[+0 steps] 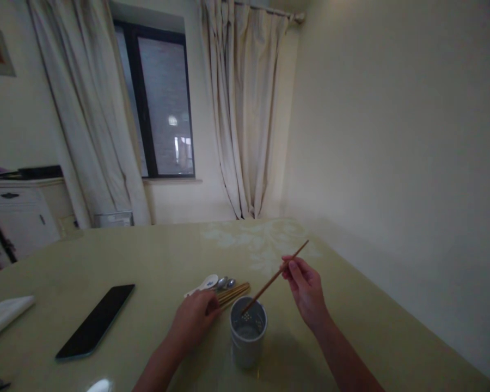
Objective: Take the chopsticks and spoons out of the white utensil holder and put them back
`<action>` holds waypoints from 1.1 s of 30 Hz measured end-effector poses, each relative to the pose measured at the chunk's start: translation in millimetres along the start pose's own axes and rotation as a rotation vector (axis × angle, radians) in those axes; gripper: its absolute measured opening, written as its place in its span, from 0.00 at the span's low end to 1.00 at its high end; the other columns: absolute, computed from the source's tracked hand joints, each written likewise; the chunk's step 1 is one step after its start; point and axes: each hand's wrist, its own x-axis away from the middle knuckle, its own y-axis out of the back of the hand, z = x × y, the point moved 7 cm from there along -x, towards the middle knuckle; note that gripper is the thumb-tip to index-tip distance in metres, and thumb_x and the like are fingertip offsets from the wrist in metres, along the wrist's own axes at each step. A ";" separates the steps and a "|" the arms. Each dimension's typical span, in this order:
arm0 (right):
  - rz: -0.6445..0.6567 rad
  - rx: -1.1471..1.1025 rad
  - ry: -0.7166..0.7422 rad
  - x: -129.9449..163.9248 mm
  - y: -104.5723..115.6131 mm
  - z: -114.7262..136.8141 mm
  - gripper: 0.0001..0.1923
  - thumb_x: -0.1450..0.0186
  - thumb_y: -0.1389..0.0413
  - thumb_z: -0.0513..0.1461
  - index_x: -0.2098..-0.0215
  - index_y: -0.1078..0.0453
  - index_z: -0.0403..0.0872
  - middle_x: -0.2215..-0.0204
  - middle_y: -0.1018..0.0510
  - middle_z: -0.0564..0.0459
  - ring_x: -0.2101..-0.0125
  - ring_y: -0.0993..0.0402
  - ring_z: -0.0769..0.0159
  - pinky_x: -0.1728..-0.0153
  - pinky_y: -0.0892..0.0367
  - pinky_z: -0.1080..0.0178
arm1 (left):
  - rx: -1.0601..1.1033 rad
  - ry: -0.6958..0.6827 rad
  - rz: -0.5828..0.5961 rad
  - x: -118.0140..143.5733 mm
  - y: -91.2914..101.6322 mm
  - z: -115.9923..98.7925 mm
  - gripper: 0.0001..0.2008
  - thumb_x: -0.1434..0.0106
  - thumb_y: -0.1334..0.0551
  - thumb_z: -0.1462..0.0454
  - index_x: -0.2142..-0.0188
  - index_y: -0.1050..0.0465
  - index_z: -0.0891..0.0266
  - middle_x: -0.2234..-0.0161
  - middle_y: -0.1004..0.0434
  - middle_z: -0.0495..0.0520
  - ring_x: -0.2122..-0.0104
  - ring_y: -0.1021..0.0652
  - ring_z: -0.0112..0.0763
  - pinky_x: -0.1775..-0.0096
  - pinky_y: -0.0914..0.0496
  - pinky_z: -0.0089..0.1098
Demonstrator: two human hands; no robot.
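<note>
Right hand [308, 291] has a single wooden chopstick [274, 279] pinched between thumb and fingertips near its upper end, fingers closed on it. Chopstick's long axis runs diagonally: top end up and right past the knuckles, lower tip down and left, sitting at or just inside the mouth of the grey perforated utensil holder [248, 331]. Can't tell if the tip touches the holder's bottom. The holder stands upright on the table [155, 261], between the two forearms, just below and left of the right hand, so the right hand is the nearer one to its opening. Left hand [196, 318] lies just left of the holder, fingers curled around the near ends of a bundle of chopsticks [234, 293] lying flat, axis pointing away and slightly right; grip looks loose, exact closure hidden by the back of the hand. A white ceramic spoon [206, 283] and metal spoons [226, 282] lie just beyond that bundle, touching or nearly so. Black phone [96, 321] well to the left, folded white cloth [4, 316] at the left edge. Table's right edge runs close to the wall [392, 163]; open surface behind the holder.
</note>
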 end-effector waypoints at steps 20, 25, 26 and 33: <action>0.434 0.354 -0.316 35.4 -45.4 -93.9 0.29 0.38 0.37 0.63 0.68 0.19 0.46 0.73 0.18 0.53 0.70 0.23 0.59 0.68 0.31 0.62 | 0.406 -0.100 -0.169 -4.7 -11.8 -23.7 0.10 0.31 0.40 0.58 0.63 0.22 0.58 0.63 0.16 0.55 0.62 0.19 0.42 0.59 0.29 0.36; 0.374 0.220 -0.353 36.9 -54.8 -91.0 0.29 0.41 0.33 0.62 0.62 0.18 0.46 0.66 0.14 0.49 0.65 0.19 0.55 0.63 0.28 0.59 | 0.579 -0.171 -0.199 -2.1 -10.6 -38.4 0.08 0.32 0.38 0.58 0.62 0.21 0.56 0.61 0.14 0.56 0.60 0.18 0.44 0.56 0.25 0.39; 0.341 0.210 -0.338 34.4 -53.9 -85.9 0.29 0.41 0.33 0.62 0.62 0.18 0.46 0.66 0.14 0.48 0.64 0.19 0.54 0.63 0.28 0.58 | 0.573 -0.178 -0.208 -1.6 -8.4 -38.9 0.10 0.31 0.40 0.57 0.60 0.20 0.55 0.59 0.14 0.56 0.58 0.18 0.45 0.55 0.25 0.40; -0.145 0.300 0.078 -3.2 7.8 -10.3 0.27 0.36 0.36 0.60 0.57 0.17 0.46 0.69 0.17 0.48 0.66 0.23 0.58 0.64 0.29 0.59 | 0.092 -0.071 -0.166 -1.1 7.4 -14.6 0.11 0.28 0.44 0.62 0.60 0.22 0.57 0.57 0.17 0.57 0.55 0.20 0.44 0.51 0.30 0.40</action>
